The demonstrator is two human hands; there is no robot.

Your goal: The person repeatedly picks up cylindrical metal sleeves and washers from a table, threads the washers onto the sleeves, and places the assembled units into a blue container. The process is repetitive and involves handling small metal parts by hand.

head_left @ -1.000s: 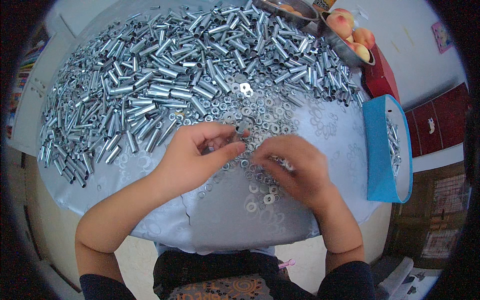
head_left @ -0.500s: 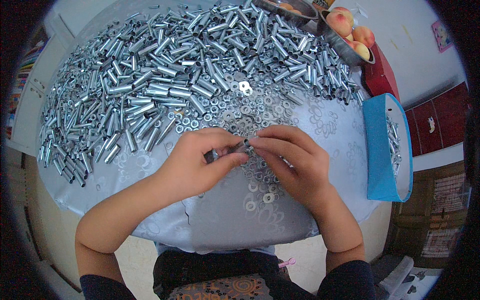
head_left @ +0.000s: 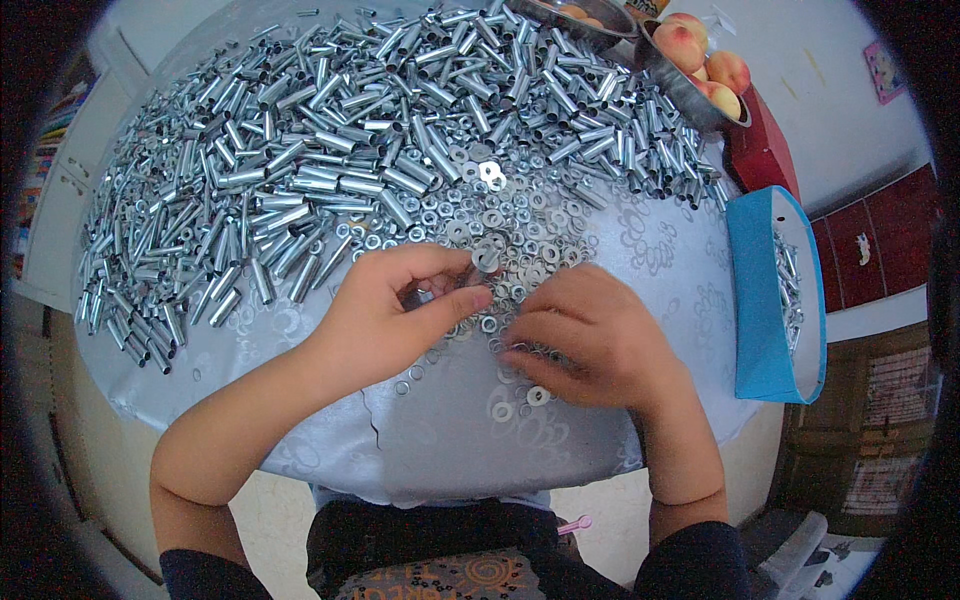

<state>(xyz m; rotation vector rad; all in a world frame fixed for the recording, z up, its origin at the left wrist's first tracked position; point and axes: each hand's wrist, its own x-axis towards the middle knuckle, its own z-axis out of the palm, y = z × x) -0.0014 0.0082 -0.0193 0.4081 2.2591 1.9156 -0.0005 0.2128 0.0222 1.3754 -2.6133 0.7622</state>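
My left hand [head_left: 390,310] is closed in a pinch, thumb against fingers, around a metal sleeve mostly hidden by the fingers. A round flat washer [head_left: 486,258] shows at the sleeve's far end, by the fingertips. My right hand [head_left: 600,335] hovers low over loose washers, slightly blurred, its fingers bent and a gap between thumb and forefinger. Nothing shows held in it. Around both hands lie scattered washers and nuts [head_left: 540,225], thickest just beyond the fingertips. A few washers [head_left: 502,410] lie nearer to me on the grey cloth.
A large heap of shiny metal sleeves and bolts [head_left: 330,140] covers the table's far half. At the right edge stands a blue fabric box [head_left: 755,300] with metal parts inside. Metal bowls [head_left: 690,95] with peaches sit at the back right beside a red box [head_left: 765,150].
My right hand has left my left fingertips and moved down and right to the loose washers. The washer at the left hand's piece now shows. My left hand has barely moved.
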